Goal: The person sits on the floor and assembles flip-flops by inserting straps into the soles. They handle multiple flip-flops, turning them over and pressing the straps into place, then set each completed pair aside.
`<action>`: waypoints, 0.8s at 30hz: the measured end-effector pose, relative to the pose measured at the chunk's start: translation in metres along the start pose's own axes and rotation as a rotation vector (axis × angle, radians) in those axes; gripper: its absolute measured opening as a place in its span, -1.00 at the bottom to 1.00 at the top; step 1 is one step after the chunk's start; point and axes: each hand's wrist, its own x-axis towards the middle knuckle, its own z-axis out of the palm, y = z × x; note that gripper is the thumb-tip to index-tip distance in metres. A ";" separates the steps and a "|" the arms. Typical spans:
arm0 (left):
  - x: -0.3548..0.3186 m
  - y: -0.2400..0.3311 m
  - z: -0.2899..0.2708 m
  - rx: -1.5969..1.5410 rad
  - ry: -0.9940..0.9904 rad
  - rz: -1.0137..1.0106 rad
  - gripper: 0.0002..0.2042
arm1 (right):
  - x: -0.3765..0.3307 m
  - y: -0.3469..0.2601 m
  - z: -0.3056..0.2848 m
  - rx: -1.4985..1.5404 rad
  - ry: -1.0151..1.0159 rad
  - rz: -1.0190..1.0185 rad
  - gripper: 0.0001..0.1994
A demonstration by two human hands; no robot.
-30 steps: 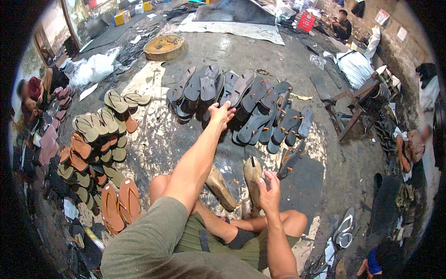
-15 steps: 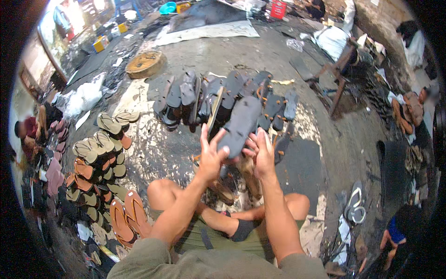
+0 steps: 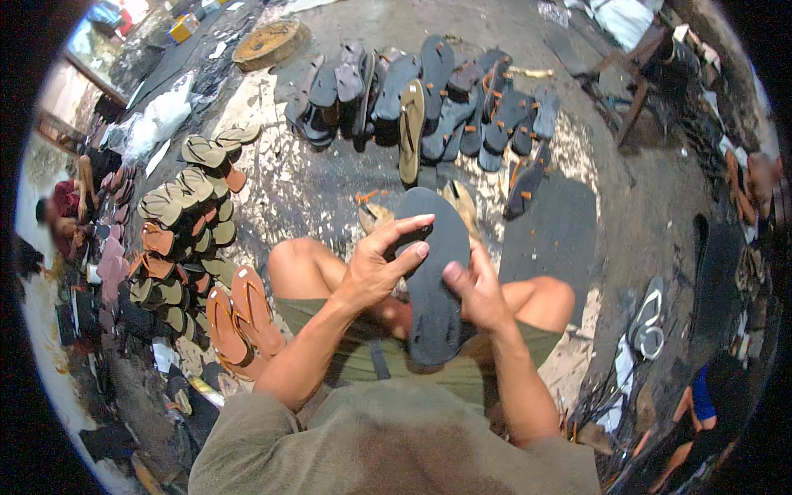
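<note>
A black sandal sole [image 3: 435, 309] stands lengthwise above my lap, its flat face toward me and no strap showing on it. My left hand [image 3: 381, 262] grips its left edge near the far end, with index finger and thumb over the face. On the opposite edge my right hand [image 3: 483, 290] holds it, thumb on the face and the other fingers mostly hidden. Beyond the sole, two tan pieces [image 3: 376, 216] lie on the floor, partly covered. An olive flip-flop [image 3: 410, 136] leans against a row of black sandals [image 3: 399, 87].
Olive and brown flip-flops [image 3: 169, 205] are piled at the left, with a brown pair [image 3: 262, 313] near my knee. A dark mat [image 3: 551, 235] lies at the right. A round wooden block [image 3: 270, 45] sits far left. Other people sit at both sides.
The sole has come closer to my body and turned more upright in view. Both hands moved back with it, and my right thumb now presses on its face. My view has tilted downward.
</note>
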 end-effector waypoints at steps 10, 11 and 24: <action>-0.077 -0.011 0.005 -0.084 -0.048 -0.035 -0.78 | -0.028 -0.007 0.012 -0.062 -0.090 0.165 -0.58; -0.080 -0.011 0.003 -0.073 -0.060 -0.069 -0.81 | -0.032 -0.008 0.012 -0.141 -0.074 0.146 -0.59; -0.078 -0.005 0.027 0.316 0.131 -0.169 0.05 | -0.003 0.004 0.008 -0.247 0.224 0.070 -0.67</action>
